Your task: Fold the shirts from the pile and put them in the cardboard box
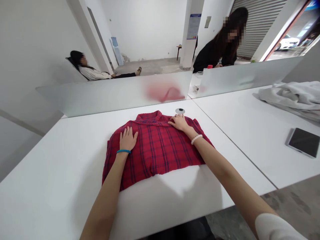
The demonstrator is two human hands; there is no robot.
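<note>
Two hands open and flat, gripping nothing: left hand (128,140) and right hand (180,122) rest on a folded red plaid shirt (155,150) on a white desk (62,160); cable grommet (180,111) just past the right hand, frosted divider (112,93) ahead, tablet (303,142) and grey cloth (292,96) on next desk (245,140).

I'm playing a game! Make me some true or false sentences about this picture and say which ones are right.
1. The left hand lies flat on the red plaid shirt. True.
2. The right hand wears a blue band. False: the blue band is on the left wrist, and the right wrist has a white bead bracelet.
3. The red plaid shirt lies on the floor. False: it lies on a white table.
4. A tablet lies on the next table. True.
5. A person leans back beyond the frosted screen. True.
</note>
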